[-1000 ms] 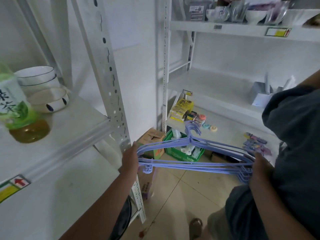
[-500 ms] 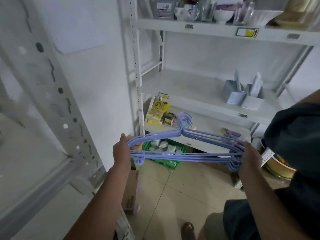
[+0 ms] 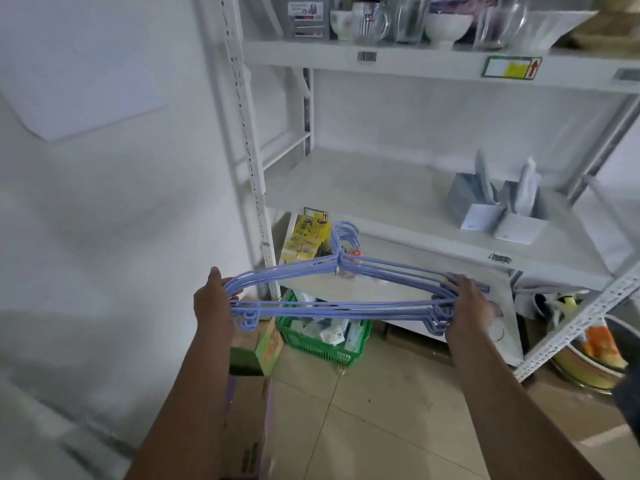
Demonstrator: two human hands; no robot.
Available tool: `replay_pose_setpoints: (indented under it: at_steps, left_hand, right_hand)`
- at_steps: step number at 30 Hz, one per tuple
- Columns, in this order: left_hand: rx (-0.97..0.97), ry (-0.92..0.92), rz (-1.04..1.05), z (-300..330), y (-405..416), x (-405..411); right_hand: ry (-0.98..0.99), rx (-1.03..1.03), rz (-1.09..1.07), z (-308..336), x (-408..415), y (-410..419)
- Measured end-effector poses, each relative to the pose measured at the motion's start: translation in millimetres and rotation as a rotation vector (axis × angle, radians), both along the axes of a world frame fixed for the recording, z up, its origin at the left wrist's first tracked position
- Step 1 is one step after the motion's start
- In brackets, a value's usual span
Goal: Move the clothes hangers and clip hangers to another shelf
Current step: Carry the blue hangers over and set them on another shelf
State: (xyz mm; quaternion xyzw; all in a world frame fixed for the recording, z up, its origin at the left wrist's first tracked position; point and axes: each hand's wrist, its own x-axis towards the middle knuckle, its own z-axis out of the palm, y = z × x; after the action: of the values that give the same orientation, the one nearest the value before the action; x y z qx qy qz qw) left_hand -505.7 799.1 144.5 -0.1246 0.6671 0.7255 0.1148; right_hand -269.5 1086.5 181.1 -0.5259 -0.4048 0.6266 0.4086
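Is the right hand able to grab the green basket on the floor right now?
Probably not yet. The right hand grips one end of the purple hangers, and the left hand grips the other. The green basket sits lower, beneath the bundle, so it would have to let go first.

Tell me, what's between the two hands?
The bundle of purple hangers spans from the left hand to the right hand, each gripping one end, in the head view.

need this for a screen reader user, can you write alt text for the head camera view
Two hands hold a stack of purple clothes hangers level, the left hand gripping one end and the right hand the other, before a white shelf unit. A green basket sits on the floor beneath.
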Motion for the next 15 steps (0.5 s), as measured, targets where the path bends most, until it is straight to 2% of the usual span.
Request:
replay_pose_setpoints:
  at_steps: [9, 15]
  left_hand:
    - [-0.010, -0.052, -0.081, 20, 51, -92]
    - [0.058, -0.059, -0.154, 33, 99, -162]
  right_hand:
    - [0.056, 0.015, -0.025, 0, -74, 68]
    - [0.052, -0.006, -0.016, 7, -124, 107]
